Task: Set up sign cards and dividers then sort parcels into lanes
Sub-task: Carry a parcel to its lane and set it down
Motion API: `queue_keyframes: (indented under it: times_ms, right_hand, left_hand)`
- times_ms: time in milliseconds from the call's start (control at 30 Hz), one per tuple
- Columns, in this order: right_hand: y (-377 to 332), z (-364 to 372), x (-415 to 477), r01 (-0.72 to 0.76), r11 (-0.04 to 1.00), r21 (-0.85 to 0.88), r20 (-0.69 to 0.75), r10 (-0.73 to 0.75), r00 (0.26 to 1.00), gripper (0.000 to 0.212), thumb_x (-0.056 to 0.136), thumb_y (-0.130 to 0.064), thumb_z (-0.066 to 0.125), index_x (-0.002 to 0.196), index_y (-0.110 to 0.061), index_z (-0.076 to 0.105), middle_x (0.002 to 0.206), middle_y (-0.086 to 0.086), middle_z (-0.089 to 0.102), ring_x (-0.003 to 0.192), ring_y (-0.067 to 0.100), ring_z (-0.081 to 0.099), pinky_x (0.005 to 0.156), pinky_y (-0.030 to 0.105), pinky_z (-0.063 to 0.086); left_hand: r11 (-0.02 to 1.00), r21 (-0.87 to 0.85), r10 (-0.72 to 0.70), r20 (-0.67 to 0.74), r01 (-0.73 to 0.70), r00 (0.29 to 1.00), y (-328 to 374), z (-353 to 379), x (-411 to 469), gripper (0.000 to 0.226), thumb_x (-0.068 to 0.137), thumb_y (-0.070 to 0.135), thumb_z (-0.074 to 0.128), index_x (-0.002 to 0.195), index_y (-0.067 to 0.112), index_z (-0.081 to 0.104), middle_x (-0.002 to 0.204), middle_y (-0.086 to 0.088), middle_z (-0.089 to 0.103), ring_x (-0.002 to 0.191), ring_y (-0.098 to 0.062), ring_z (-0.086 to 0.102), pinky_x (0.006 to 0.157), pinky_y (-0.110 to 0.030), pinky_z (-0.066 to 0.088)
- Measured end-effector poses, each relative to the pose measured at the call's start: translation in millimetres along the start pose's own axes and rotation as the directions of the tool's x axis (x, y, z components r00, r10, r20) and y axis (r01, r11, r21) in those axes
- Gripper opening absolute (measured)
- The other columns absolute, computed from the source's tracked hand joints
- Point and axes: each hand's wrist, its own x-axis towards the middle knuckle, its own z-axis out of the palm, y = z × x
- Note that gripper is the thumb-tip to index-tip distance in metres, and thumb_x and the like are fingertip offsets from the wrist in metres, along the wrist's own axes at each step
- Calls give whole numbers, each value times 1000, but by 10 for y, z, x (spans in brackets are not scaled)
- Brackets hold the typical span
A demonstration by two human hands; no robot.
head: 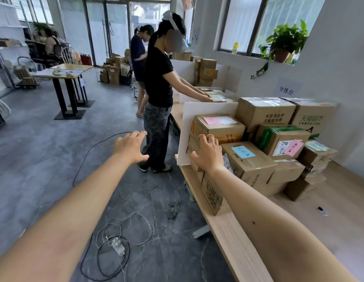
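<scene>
A pile of cardboard parcels [248, 159] stands on the long wooden table [234, 241] at the right. A white divider board [199, 115] stands upright on the far side of the pile. My right hand [207, 153] is spread against the front of a parcel at the pile's near left corner, with fingers straight. My left hand [130, 147] hovers open in the air over the floor, left of the table, holding nothing. Coloured labels, pink [212, 120] and blue [242, 152], are stuck on parcel tops.
A person in a black shirt [158, 82] stands at the table beyond the divider, and another person stands behind them. Cables and a charger [116, 243] lie on the grey floor. A white sign card [287, 89] hangs on the wall. More boxes [205, 72] are stacked further back.
</scene>
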Motion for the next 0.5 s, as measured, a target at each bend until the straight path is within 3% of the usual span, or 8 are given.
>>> queue_keyframes:
  times_ms: [200,500]
  right_hand:
    - [192,109,447,-115,975,192,-41,125,991,55,85,-28,61,133,-11,40,132,15,42,121,30,41,101,40,42]
    - [645,95,1412,-148,954,260,-185,200,962,56,87,-28,62,135,-11,39,136,14,40,125,30,39,104,37,36]
  left_hand:
    - [995,-98,0,33,4,999,182,94,552,86,76,52,69,145,27,24,147,0,38,130,-22,42,96,-40,42]
    - [959,-234,155,-31,-158,987,854,232,1675,76,80,37,70,143,27,29,143,2,43,124,-22,48,91,-39,46]
